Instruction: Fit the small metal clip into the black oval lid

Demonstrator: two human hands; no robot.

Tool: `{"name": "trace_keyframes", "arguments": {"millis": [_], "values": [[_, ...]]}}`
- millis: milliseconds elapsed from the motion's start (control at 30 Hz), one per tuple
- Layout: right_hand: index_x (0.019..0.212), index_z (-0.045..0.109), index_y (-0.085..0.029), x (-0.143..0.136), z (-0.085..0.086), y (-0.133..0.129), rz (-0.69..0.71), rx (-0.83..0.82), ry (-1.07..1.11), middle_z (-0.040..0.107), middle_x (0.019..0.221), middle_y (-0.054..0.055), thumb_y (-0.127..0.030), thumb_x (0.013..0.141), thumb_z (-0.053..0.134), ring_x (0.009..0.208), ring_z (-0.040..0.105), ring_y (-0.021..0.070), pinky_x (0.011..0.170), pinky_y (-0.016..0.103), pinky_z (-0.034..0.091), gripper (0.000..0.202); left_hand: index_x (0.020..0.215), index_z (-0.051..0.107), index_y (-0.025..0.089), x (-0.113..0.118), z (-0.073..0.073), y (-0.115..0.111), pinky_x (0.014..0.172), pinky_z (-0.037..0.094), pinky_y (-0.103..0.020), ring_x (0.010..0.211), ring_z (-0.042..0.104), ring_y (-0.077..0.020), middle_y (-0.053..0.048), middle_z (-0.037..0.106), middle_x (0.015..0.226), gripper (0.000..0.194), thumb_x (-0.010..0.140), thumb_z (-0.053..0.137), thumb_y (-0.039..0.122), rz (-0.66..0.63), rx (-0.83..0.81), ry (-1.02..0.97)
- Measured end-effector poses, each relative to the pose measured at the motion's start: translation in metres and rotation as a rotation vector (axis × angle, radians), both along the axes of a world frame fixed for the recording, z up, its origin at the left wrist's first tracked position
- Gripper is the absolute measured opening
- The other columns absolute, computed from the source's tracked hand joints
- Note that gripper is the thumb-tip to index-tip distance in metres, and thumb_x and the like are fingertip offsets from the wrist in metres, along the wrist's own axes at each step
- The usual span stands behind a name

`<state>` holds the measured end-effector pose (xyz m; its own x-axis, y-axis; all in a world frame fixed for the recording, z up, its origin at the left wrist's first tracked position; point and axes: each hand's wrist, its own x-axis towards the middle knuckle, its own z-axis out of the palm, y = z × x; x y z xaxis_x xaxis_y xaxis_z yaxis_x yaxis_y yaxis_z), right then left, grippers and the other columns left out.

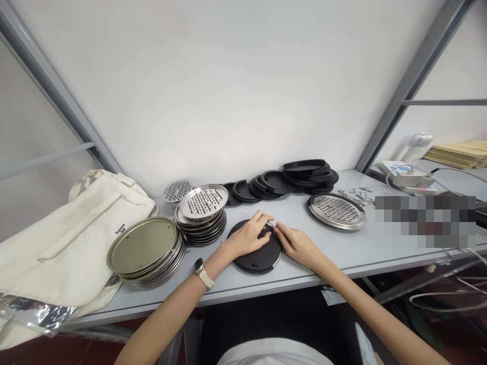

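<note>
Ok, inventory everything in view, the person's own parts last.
Flat-topped table: one, grey, centre.
Wall: one, white, behind.
Metal posts: two, grey, either side.
Fabric bag: one, cream, left.
Round metal plates: one stack, olive top, beside bag.
Slotted metal discs: one stack, silver top, left.
Small perforated discs: pile, silver, behind those.
Round rimmed trays: many, black, table's rear.
Round perforated plates: uncounted, silver, right.
Small metal parts: several, silver, beside those.
Flat boards: one stack, tan, far right.
Boxes: uncounted, white, far right.
Round flat disc: one, black, front centre.
Thin metal piece: one, silver, disc's far edge.
Left hand: one, bare, on disc.
Right hand: one, bare, right of disc.
</note>
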<state>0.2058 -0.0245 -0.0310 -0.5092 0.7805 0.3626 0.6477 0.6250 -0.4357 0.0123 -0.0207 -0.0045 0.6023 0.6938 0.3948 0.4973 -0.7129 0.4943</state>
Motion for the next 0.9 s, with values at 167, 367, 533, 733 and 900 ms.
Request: {"name": "trace_keyframes", "arguments": {"millis": [167,367,533,733,900], "values": [[0.089,0.046,-0.021,0.0001,-0.0004,0.0008,0.014,-0.018,-0.003,0.057,0.063,0.0,-0.028,0.098,0.028,0.052,0.056,0.0165,0.053,0.025,0.033,0.021,0.119,0.041,0.02,0.0009,0.0023,-0.0008,0.085,0.05,-0.032,0.092,0.057,-0.0171,-0.007,0.047,0.114,0.035,0.085,0.049,0.012,-0.016,-0.007,0.001],[0.095,0.048,-0.021,0.0005,0.0002,0.0018,0.041,-0.046,0.008,0.06,0.068,0.002,-0.028,0.098,0.027,0.056,0.058,0.0175,0.055,0.025,0.036,0.023,0.109,0.047,0.019,0.0011,0.0048,-0.0017,0.084,0.048,-0.031,0.092,0.055,-0.0175,-0.006,0.048,0.105,0.024,0.086,0.048,0.012,-0.023,0.011,0.02],[0.092,0.047,-0.021,0.0009,0.0001,0.001,0.054,-0.058,0.019,0.059,0.067,0.002,-0.029,0.098,0.026,0.056,0.057,0.0171,0.055,0.025,0.036,0.024,0.102,0.049,0.018,0.0015,0.0051,-0.0012,0.081,0.047,-0.028,0.087,0.054,-0.0157,-0.004,0.049,0.101,0.018,0.085,0.048,0.012,-0.015,0.031,0.033],[0.09,0.047,-0.022,0.0012,0.0001,0.0008,0.053,-0.046,0.01,0.058,0.067,0.001,-0.03,0.099,0.026,0.055,0.057,0.017,0.055,0.025,0.035,0.025,0.096,0.052,0.017,0.0017,0.0031,0.001,0.081,0.046,-0.028,0.088,0.054,-0.0165,-0.004,0.053,0.093,0.012,0.086,0.048,0.012,-0.009,0.073,0.052],[0.091,0.047,-0.021,0.0014,-0.0004,0.0009,0.039,-0.037,0.013,0.058,0.066,0.001,-0.031,0.098,0.026,0.055,0.057,0.0169,0.055,0.025,0.035,0.024,0.11,0.049,0.018,0.0014,-0.0021,0.0032,0.084,0.047,-0.027,0.091,0.057,-0.0157,-0.004,0.057,0.101,0.027,0.084,0.051,0.01,-0.016,0.02,-0.014]]}}
